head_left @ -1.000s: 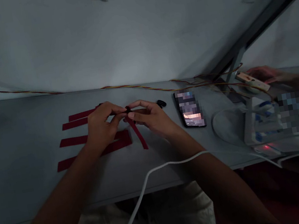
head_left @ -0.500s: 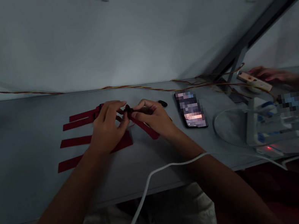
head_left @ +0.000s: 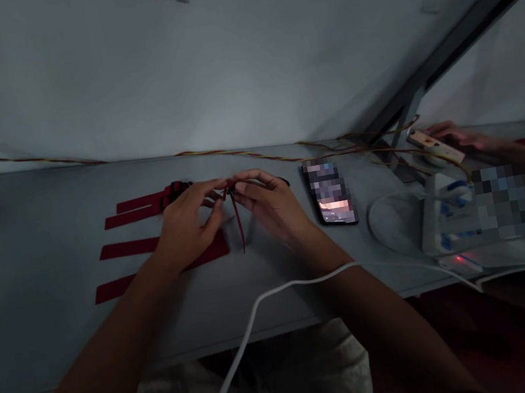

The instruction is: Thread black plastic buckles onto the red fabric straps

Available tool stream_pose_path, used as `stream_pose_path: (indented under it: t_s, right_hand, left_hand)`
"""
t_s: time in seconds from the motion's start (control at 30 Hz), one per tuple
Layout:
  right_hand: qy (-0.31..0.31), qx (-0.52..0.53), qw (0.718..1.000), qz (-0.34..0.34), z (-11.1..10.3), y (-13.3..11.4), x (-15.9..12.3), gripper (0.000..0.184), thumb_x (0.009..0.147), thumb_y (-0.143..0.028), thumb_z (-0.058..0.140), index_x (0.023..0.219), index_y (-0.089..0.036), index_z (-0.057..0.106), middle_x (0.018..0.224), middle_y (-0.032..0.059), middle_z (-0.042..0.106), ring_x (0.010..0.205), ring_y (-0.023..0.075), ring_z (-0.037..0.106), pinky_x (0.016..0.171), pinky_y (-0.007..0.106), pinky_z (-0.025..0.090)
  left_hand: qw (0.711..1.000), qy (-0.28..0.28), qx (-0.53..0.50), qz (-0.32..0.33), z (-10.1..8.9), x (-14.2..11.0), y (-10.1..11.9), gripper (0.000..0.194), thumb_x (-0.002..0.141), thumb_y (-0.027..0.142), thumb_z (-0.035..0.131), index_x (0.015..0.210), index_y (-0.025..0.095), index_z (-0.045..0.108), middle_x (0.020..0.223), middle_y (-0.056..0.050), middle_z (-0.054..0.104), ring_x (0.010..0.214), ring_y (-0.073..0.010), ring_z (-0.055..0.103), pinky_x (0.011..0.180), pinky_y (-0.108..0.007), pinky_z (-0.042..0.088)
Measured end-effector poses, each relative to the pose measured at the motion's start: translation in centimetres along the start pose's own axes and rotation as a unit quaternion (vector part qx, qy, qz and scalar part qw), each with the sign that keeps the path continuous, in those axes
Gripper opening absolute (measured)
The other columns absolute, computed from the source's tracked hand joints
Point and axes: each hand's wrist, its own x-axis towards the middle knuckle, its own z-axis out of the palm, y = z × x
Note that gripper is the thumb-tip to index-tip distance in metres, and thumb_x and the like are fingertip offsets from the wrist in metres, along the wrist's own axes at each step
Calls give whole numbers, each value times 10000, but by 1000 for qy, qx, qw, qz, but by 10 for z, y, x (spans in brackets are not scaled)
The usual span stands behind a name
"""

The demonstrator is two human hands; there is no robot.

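Red straps (head_left: 133, 209) on table (head_left: 39, 195), left hand (head_left: 186, 227), right hand (head_left: 269, 205) pinching thin strap (head_left: 239, 227)

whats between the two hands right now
In the head view, a thin dark red strap hangs between the left hand and the right hand, its top end gathered at both hands' fingertips.

A smartphone (head_left: 329, 193) on a grey table (head_left: 17, 219), white cable (head_left: 257, 312), twisted red-yellow wires (head_left: 245, 155) along the wall

Grey table (head_left: 28, 278), red straps (head_left: 129, 248), smartphone (head_left: 330, 192) lying on top.
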Motion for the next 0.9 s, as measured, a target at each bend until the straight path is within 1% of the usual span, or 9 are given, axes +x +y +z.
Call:
stream_pose_path:
  t_s: [0.07,0.13,0.23,0.33,0.5,0.6,0.7,0.83,0.9]
  right_hand:
    - [-6,24,999,34,0,-2,0,306,693,-263,878,962,-252,734,882,-27,731,887,123,683,965,310,552]
    - [-11,32,998,55,0,-4,0,349,678,-256,885,992,-249,733,875,-26,734,864,123,683,952,311,562]
    - [3,33,998,48,1,-4,1,311,655,-260,890,922,-232,734,920,-7,749,905,134,690,951,302,565]
    - [27,36,998,42,2,-5,1,274,635,-264,899,856,-226,742,891,-3,749,929,150,692,943,292,568]
    - [31,39,998,49,2,-8,0,290,646,-275,911,885,-235,752,868,-19,742,883,134,683,895,271,561]
    - [22,29,998,54,0,-8,-1,308,655,-280,917,907,-234,746,845,-27,732,843,121,677,865,269,552]
    - [-11,0,998,56,-2,-7,-3,333,663,-277,924,938,-228,743,874,-20,740,841,116,678,857,272,547]
    - [-66,-33,995,70,-4,-9,-5,373,663,-280,932,966,-230,721,920,-6,751,862,131,690,853,294,561]
    - [-71,-35,994,75,-5,-11,-5,390,648,-288,944,948,-235,701,897,-13,745,850,135,693,843,300,573]
  left_hand:
    - [1000,12,0,-1,0,1,1,297,960,234,584,1248,215,656,1189,-69,748,1025,-191,739,927,-328,612]
    - [999,24,5,21,0,2,2,280,947,232,615,1218,215,681,1170,-66,760,1068,-200,734,949,-331,611]
    - [997,34,29,69,0,3,1,267,934,223,655,1196,213,709,1183,-65,777,1091,-203,740,991,-333,600]
    - [994,47,45,93,2,2,-2,253,951,226,660,1195,223,727,1204,-56,782,1095,-200,750,994,-332,604]
    - [991,46,41,120,3,1,-4,302,947,263,702,1245,220,724,1252,-76,765,1126,-224,743,1012,-365,603]
    - [992,46,35,108,0,1,-5,244,991,225,629,1206,233,745,1208,-52,783,1099,-205,753,994,-341,605]
    - [996,34,19,78,-2,1,-6,232,1016,211,577,1147,243,766,1146,-28,802,1042,-181,770,952,-309,615]
    - [999,22,-28,39,-4,0,-6,184,1000,270,621,1086,244,781,1157,-21,799,1072,-197,766,966,-322,614]
    - [997,5,-71,15,-5,1,-4,140,979,279,657,1013,244,788,1144,-17,802,1051,-201,773,946,-322,622]
